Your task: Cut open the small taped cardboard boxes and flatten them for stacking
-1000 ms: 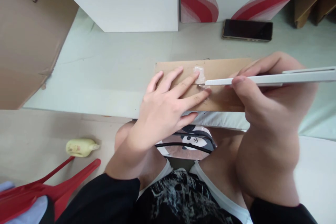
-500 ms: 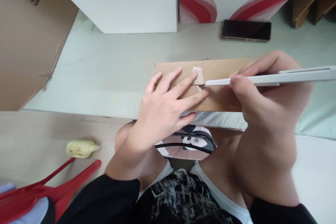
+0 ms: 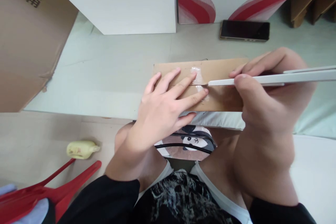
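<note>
A long, narrow brown cardboard box [image 3: 223,64] lies across the table near its front edge. Clear tape [image 3: 197,74] spans the seam between its flaps. My left hand [image 3: 168,103] rests flat on the left part of the box, fingers spread, some of them over the tape. My right hand [image 3: 273,84] grips a slim white utility knife [image 3: 225,82] over the right part. The knife's tip points left at the seam, just right of the tape and close to my left fingertips. My right palm and fingers hide some of the handle.
Behind the box lies a phone [image 3: 245,30]. A white box [image 3: 136,3] and a red-and-white carton [image 3: 194,3] stand at the back. A large cardboard carton [image 3: 31,52] is on the left. Below are a yellow bottle [image 3: 82,149] and a red chair [image 3: 65,185].
My right hand and the knife have shifted slightly to the right, drawing the tip a little away from the tape. My left hand stays spread on the box.
</note>
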`<state>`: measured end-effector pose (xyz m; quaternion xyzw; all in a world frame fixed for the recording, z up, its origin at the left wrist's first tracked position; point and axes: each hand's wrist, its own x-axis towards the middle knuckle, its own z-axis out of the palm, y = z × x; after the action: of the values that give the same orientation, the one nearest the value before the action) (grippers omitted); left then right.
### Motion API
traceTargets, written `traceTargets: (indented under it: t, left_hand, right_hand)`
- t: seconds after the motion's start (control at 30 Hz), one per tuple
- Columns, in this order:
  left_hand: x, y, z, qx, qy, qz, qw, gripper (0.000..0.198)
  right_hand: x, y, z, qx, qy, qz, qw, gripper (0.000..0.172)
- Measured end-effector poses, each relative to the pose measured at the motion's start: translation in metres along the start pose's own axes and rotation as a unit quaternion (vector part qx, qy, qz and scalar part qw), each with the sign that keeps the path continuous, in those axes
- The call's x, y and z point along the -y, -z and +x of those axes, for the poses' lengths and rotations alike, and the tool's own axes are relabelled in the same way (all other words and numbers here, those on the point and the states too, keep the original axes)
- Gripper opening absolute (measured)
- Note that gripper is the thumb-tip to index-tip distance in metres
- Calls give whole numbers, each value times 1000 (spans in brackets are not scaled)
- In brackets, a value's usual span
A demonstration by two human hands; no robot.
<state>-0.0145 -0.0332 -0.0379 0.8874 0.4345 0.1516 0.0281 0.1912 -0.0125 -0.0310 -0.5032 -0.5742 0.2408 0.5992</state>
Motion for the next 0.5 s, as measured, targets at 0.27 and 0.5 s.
traceTargets:
  t: [0.27, 0.5]
  left_hand:
    - [1, 0, 0, -18, -23, 30, 999, 60]
    - [2, -4, -1, -19, -3, -7, 1000, 56]
  right_hand:
    - [-3, -4, -1, -33, 8, 23, 999, 19]
    - [3, -3, 6, -77, -32, 144, 986, 18]
